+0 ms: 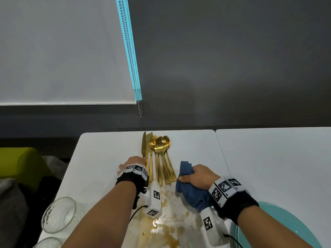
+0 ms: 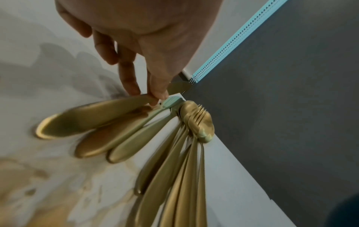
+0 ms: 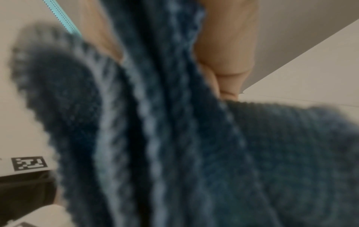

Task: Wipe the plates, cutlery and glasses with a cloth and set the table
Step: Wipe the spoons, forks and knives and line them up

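Gold cutlery lies in a row on the white table (image 1: 107, 154): knives (image 1: 143, 147) on the left, spoons and forks (image 1: 162, 158) beside them. My left hand (image 1: 138, 161) pinches the leftmost knife (image 2: 87, 119) near the top of its handle, fingertips (image 2: 161, 95) on the metal. The other handles (image 2: 174, 176) fan out alongside. My right hand (image 1: 194, 174) grips a bunched blue cloth (image 1: 189, 192) just right of the cutlery. In the right wrist view the cloth (image 3: 174, 138) fills the picture, with fingers (image 3: 223, 61) curled round it.
A brown spill (image 1: 161, 222) spreads over the table between my forearms. Two clear glasses (image 1: 59, 214) (image 1: 48, 243) stand at the near left edge. A teal plate (image 1: 279, 228) sits at the near right. A second white table (image 1: 277, 158) adjoins on the right.
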Demonstrator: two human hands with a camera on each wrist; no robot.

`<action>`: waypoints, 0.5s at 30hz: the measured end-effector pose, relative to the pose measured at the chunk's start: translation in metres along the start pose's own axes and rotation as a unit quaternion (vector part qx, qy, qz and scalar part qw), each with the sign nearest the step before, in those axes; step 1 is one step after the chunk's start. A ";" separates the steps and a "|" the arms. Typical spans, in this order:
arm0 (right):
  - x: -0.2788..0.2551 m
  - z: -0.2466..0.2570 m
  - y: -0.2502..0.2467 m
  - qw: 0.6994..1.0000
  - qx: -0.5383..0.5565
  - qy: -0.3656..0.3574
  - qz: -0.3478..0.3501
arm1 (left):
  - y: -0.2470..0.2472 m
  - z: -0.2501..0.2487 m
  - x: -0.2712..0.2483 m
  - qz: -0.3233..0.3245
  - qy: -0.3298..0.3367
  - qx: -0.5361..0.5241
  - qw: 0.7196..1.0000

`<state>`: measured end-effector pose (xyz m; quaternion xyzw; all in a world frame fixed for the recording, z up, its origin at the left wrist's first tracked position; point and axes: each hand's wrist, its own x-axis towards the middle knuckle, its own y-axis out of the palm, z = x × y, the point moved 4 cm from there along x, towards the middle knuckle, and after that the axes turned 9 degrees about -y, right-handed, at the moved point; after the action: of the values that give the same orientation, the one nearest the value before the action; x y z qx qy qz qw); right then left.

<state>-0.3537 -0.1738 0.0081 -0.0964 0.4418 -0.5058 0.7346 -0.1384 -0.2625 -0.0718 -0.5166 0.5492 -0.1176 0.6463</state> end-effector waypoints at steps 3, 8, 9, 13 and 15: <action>-0.001 -0.001 -0.001 1.000 0.005 -0.002 -0.004 | -0.003 -0.003 -0.006 -0.005 -0.026 -0.005 1.000; -0.002 -0.009 0.000 1.000 0.005 0.011 -0.007 | -0.010 -0.010 -0.013 -0.053 -0.049 0.020 0.997; -0.002 -0.011 0.001 1.000 0.004 0.012 -0.006 | -0.009 -0.009 -0.011 -0.060 -0.045 0.020 0.997; -0.004 -0.015 0.004 1.000 0.002 0.015 -0.003 | -0.009 -0.009 -0.007 -0.077 -0.041 0.016 0.996; -0.006 -0.016 0.004 1.000 0.009 0.017 -0.004 | -0.008 -0.009 -0.008 -0.074 -0.037 0.003 0.997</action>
<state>-0.3639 -0.1622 -0.0004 -0.0834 0.4491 -0.5144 0.7258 -0.1453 -0.2653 -0.0599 -0.5583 0.4846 -0.1475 0.6570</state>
